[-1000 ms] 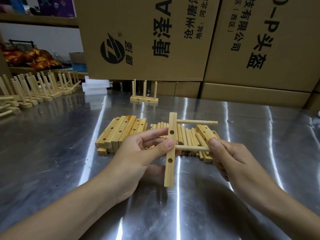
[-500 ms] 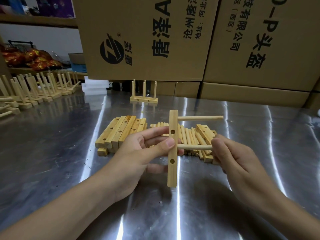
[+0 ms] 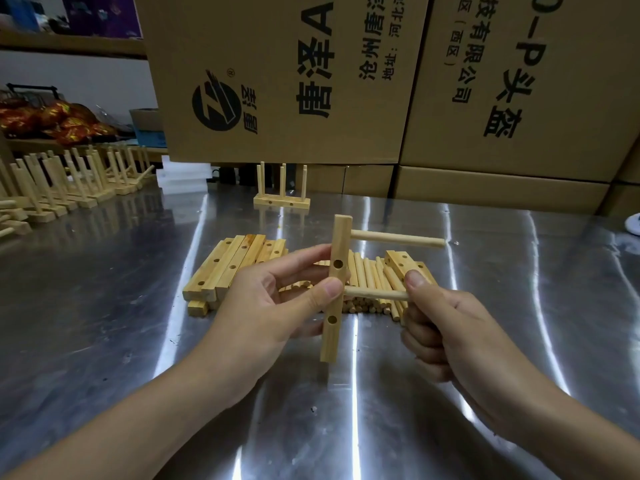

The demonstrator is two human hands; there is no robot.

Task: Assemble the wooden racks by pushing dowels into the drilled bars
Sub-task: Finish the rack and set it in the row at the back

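Observation:
My left hand (image 3: 277, 303) pinches a drilled wooden bar (image 3: 336, 289) upright above the steel table, thumb on its front face. One dowel (image 3: 398, 237) sticks out to the right from the bar's top hole. My right hand (image 3: 440, 320) grips a second dowel (image 3: 375, 293) whose left end sits in the bar's middle hole. Two side holes on the bar's front face are open. Behind the hands lie a stack of drilled bars (image 3: 228, 268) and a heap of loose dowels (image 3: 367, 282).
A finished three-dowel rack (image 3: 281, 199) stands at the back middle of the table. Several finished racks (image 3: 65, 188) line the far left. Large cardboard boxes (image 3: 284, 77) wall off the back. A white object (image 3: 633, 224) peeks in at the right edge.
The bar has risen a little and stands straighter. My right hand has pushed the second dowel further into the middle hole, so less of it shows between bar and fingers.

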